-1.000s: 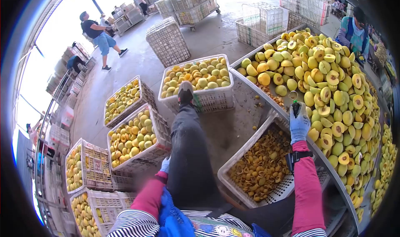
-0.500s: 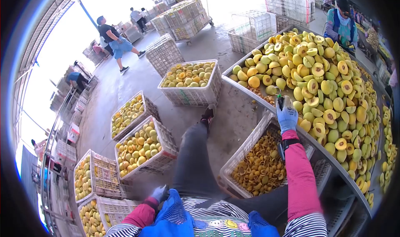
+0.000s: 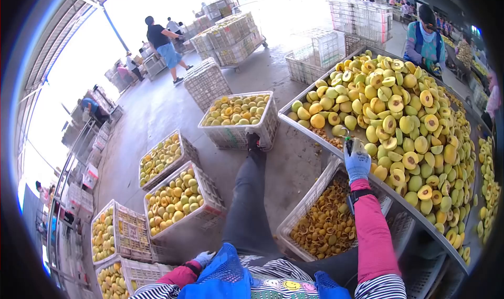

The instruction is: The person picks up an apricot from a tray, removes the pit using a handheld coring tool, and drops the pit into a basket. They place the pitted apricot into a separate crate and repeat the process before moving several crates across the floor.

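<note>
My right hand [image 3: 358, 161], in a pale blue glove, is closed around the dark handle of a curved pitting knife [image 3: 347, 132]. Its thin hooked metal end points up over the tray's near-left edge. Just beyond it, on the metal tray [image 3: 310, 124], lies a big heap of halved yellow peaches [image 3: 407, 126], some showing reddish centres. Orange scraps [image 3: 329, 137] are scattered by the hook. Down at my left hip, my left hand [image 3: 203, 258], also gloved, lies with fingers loosely stretched and nothing visible in it.
Below the tray stands a crate of brownish pits and scraps [image 3: 323, 223]. Peach-filled crates stand at the left [image 3: 181, 199] and ahead [image 3: 239, 112]. A co-worker [image 3: 428, 42] stands across the heap. Another person [image 3: 165, 42] walks near stacked crates [image 3: 228, 34].
The camera view has shifted slightly. My right hand with the pitting knife has drawn a little down and back; my left hand has shifted lower at my hip. The walking person has moved right.
</note>
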Demonstrator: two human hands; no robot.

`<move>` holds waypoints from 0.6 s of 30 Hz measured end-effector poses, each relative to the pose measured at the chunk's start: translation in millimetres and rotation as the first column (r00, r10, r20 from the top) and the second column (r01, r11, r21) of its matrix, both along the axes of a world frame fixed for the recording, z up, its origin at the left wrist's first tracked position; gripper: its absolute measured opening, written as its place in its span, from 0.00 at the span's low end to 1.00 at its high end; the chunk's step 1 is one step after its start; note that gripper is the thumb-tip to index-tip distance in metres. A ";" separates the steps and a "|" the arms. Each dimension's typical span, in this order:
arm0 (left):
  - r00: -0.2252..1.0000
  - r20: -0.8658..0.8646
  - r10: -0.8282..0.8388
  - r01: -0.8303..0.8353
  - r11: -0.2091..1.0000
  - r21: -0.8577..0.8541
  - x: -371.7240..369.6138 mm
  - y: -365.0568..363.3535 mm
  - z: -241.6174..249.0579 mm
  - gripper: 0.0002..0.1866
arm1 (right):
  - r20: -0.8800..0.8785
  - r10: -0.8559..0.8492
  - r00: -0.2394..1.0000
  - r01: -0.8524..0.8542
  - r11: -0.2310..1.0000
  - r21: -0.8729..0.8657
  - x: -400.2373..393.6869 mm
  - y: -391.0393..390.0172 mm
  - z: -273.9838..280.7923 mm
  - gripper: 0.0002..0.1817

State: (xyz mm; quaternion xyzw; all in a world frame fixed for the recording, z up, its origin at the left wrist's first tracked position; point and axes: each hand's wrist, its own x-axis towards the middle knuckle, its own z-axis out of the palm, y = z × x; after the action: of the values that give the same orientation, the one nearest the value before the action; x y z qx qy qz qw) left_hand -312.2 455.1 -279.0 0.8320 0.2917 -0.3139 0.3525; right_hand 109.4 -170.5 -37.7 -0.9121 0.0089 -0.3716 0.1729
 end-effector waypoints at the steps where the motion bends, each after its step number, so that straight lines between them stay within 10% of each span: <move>1: 0.982 0.166 -0.089 0.109 0.987 -0.118 -16.0 15.1 -16.5 0.36 | -0.005 -0.029 1.000 0.030 1.000 0.004 3.2 0.0 -2.1 0.16; 2: 0.994 -0.038 0.103 -0.101 0.993 0.066 -9.9 10.5 -12.6 0.32 | 0.039 -0.011 0.999 0.012 1.000 -0.026 7.8 -0.2 -3.5 0.17; 4: 0.923 -0.162 0.350 -0.384 0.870 -0.307 15.6 -63.2 109.9 0.19 | -0.235 0.041 0.971 -0.027 0.998 0.064 -5.3 3.3 7.7 0.19; 6: 0.987 -0.004 0.161 -0.151 0.918 -0.367 53.7 -87.2 157.3 0.17 | 0.192 0.092 0.977 -0.090 0.996 -0.018 5.9 1.4 -39.5 0.19; 7: 0.987 0.020 0.157 -0.141 0.933 -0.332 87.4 -101.2 166.4 0.17 | -0.199 0.089 0.976 -0.104 0.992 -0.066 -9.3 -0.3 -20.2 0.20; 11: 0.956 0.286 0.059 0.023 0.961 -0.275 212.1 -196.1 203.0 0.17 | -0.168 0.020 0.986 0.070 0.856 0.512 7.0 3.1 -2.7 0.22; 13: 0.912 0.404 -0.070 0.190 0.946 -0.264 250.9 -250.9 221.1 0.17 | 0.289 -0.248 0.925 0.108 0.899 0.425 -2.5 32.8 -18.0 0.17; 14: 0.888 0.446 -0.114 0.255 0.929 -0.269 264.0 -274.3 227.7 0.17 | -0.089 -0.001 0.996 0.055 0.801 0.596 -53.1 35.6 15.1 0.15; 17: 0.820 0.519 -0.242 0.423 0.866 -0.265 286.0 -336.5 242.4 0.17 | 0.394 0.025 0.919 -0.368 0.416 0.832 -135.8 83.7 7.2 0.17; 18: 0.802 0.534 -0.268 0.461 0.846 -0.269 287.3 -355.8 245.5 0.17 | 0.401 0.300 0.866 -0.314 -0.299 0.901 -203.8 78.0 46.9 0.15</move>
State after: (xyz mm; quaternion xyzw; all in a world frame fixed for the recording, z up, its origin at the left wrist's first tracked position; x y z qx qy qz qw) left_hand -24.9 99.3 -33.5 0.8377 -0.0408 -0.2135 0.5010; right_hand -94.4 -92.5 9.2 -0.4089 0.0516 -0.1724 0.8947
